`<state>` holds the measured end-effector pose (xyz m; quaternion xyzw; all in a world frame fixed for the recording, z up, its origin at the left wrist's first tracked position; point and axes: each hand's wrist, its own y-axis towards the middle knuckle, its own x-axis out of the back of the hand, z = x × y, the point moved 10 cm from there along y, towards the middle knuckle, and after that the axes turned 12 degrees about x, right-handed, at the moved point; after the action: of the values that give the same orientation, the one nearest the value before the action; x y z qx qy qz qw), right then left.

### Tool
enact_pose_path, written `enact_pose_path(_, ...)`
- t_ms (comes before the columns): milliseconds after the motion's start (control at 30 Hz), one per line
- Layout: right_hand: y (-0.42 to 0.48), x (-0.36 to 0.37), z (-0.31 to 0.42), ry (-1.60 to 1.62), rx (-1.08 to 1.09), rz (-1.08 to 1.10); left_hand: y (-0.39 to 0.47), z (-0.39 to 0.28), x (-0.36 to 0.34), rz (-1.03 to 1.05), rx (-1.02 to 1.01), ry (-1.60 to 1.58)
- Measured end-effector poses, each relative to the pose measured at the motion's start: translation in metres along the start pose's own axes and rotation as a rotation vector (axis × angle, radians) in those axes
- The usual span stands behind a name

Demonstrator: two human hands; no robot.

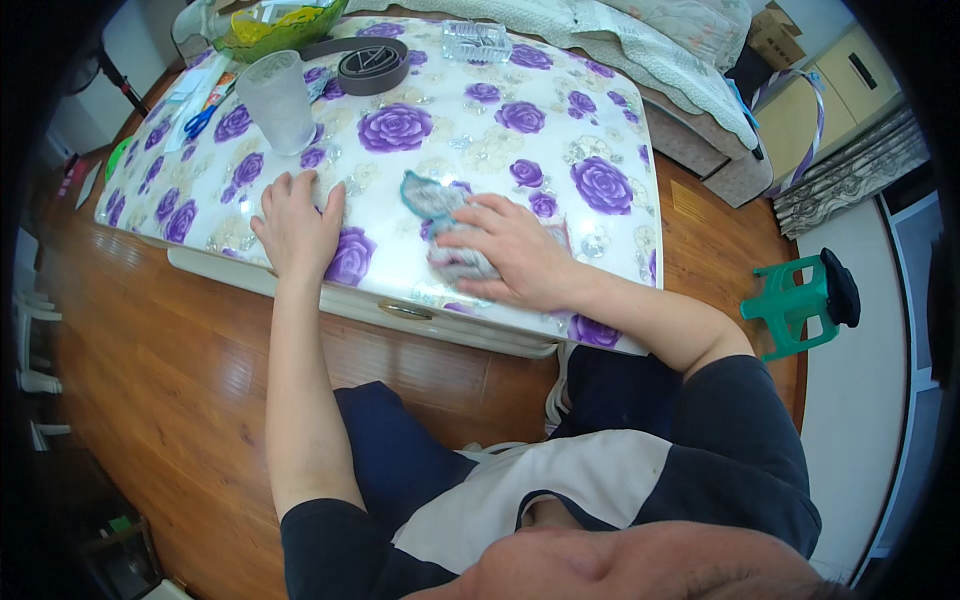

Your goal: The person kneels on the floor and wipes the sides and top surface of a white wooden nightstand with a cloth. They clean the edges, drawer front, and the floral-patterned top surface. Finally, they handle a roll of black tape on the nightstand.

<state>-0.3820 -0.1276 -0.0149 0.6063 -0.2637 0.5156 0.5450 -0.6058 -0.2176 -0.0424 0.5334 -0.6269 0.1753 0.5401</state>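
Observation:
My right hand [514, 251] lies over a grey cloth with teal edging [435, 196], its fingers spread and pressing it against the tabletop. Part of the cloth sticks out beyond the fingertips; the rest is under the palm. My left hand [298, 225] rests near the front edge of the table, fingers apart, with nothing in it. The table [480, 161] has a glossy cover printed with purple roses. Just beyond my left hand stands a frosted plastic cup [277, 105].
A coiled dark belt [373, 71], a clear glass tray [475, 42], blue-handled scissors [201, 120] and a green bowl [281, 34] sit farther back on the table. A green plastic stool [787, 307] stands on the floor at the right. Behind the table is a covered sofa [675, 90].

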Motion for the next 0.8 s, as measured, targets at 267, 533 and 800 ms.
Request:
enact_pose_path(267,0.031,-0.005,-0.066,-0.071,-0.051,-0.024,-0.001,-0.003,0.000,0.025,0.000,0.011)
enact_pose_path(533,0.050,-0.007,-0.218,-0.285,-0.351,-0.037,0.001,-0.001,0.004,0.033,0.020,-0.009)
enact_pose_path(800,-0.077,0.059,-0.284,-0.432,-0.700,-0.041,0.001,-0.002,0.004,0.010,0.002,-0.016)
